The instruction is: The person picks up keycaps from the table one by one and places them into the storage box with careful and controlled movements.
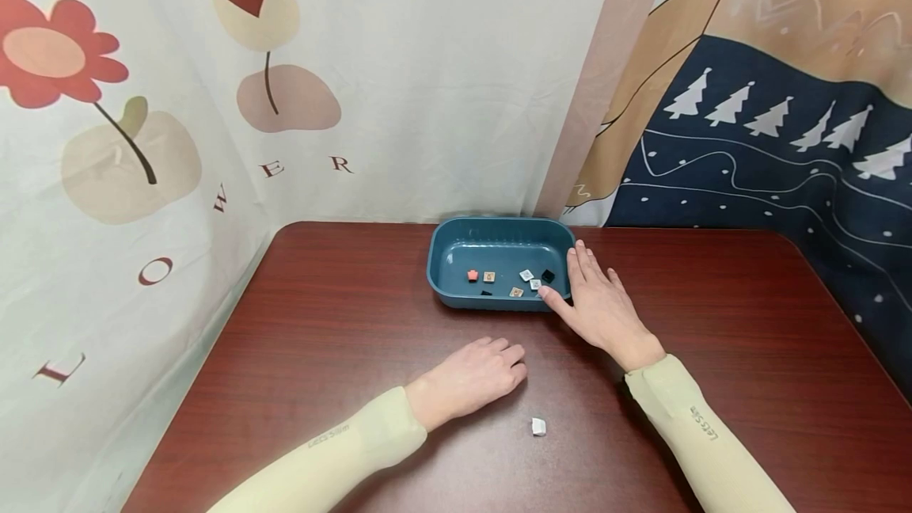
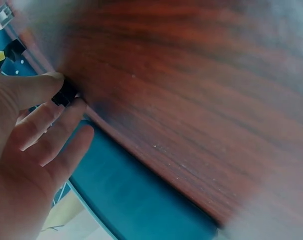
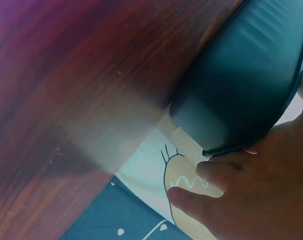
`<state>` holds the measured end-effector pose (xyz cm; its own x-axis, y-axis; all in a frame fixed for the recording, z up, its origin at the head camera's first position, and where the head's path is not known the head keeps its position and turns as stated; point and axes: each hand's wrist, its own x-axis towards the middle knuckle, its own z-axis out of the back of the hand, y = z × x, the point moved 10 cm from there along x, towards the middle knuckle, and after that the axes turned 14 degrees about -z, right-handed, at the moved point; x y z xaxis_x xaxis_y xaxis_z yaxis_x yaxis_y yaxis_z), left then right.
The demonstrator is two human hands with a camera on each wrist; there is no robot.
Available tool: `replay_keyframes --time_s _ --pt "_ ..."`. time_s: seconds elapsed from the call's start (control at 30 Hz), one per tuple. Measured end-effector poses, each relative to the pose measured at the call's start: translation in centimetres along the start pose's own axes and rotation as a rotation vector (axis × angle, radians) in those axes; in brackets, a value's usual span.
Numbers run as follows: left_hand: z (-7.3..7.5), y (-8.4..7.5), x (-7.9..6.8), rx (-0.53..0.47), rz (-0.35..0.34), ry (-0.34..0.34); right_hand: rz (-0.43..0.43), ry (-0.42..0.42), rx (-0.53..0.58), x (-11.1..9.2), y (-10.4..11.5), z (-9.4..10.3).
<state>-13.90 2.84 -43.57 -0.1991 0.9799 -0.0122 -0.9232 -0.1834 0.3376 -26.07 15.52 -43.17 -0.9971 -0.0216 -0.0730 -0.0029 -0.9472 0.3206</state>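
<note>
My left hand (image 1: 472, 377) is just above the table in front of the blue tray (image 1: 499, 304). In the left wrist view its thumb and index finger pinch a small black keycap (image 2: 65, 93), which the head view hides behind the hand. Flat along the tray's right end lies my right hand (image 1: 606, 311), fingers straight, with the thumb over the front rim near the corner. Several keycaps lie in the tray, among them a red keycap (image 1: 473, 276), a tan keycap (image 1: 488, 277), a white keycap (image 1: 526, 275) and a black keycap (image 1: 548, 275).
A single white keycap (image 1: 538, 427) lies on the reddish-brown table (image 1: 321, 307), nearer than the left hand. The tray stands at the table's back edge, against a printed curtain (image 1: 442, 85). A navy curtain with white trees (image 1: 769, 149) borders the right side.
</note>
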Motion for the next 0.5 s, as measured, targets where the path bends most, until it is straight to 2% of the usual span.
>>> replay_keyframes --time_s 0.5 --pt "0.79 -0.44 -0.54 0.048 -0.024 -0.023 0.008 -0.015 0.005 -0.1 0.15 0.18"
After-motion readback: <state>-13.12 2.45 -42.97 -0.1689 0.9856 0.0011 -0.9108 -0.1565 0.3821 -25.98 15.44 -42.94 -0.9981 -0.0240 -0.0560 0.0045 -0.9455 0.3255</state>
